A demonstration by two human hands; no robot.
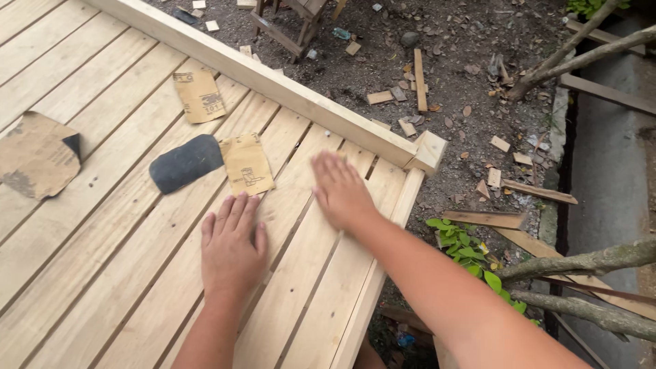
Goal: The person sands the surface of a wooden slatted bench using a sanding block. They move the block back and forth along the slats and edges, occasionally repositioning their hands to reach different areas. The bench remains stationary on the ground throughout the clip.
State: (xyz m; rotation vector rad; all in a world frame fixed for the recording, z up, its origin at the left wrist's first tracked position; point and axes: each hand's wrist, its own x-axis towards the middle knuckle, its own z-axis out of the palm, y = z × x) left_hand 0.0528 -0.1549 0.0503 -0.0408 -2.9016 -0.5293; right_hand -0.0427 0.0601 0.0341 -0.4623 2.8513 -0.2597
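My left hand (232, 242) lies flat, palm down, on the pale wooden slat panel (102, 273), fingers apart. My right hand (339, 190) is blurred and flat on the slats near the panel's right corner; whether anything is under its palm I cannot tell. Just beyond my left fingertips lies a folded sheet of sandpaper (208, 164), dark grit side on the left, tan backing on the right. A second tan sandpaper sheet (198, 97) lies farther up the panel. A larger worn sheet (37, 156) rests at the left edge.
A thick wooden rail (273, 80) borders the panel's far side, ending in a block (429, 150). Beyond it is bare dirt strewn with wood offcuts (418, 78). Branches (588, 263), green leaves (468, 249) and a concrete strip (608, 171) lie to the right.
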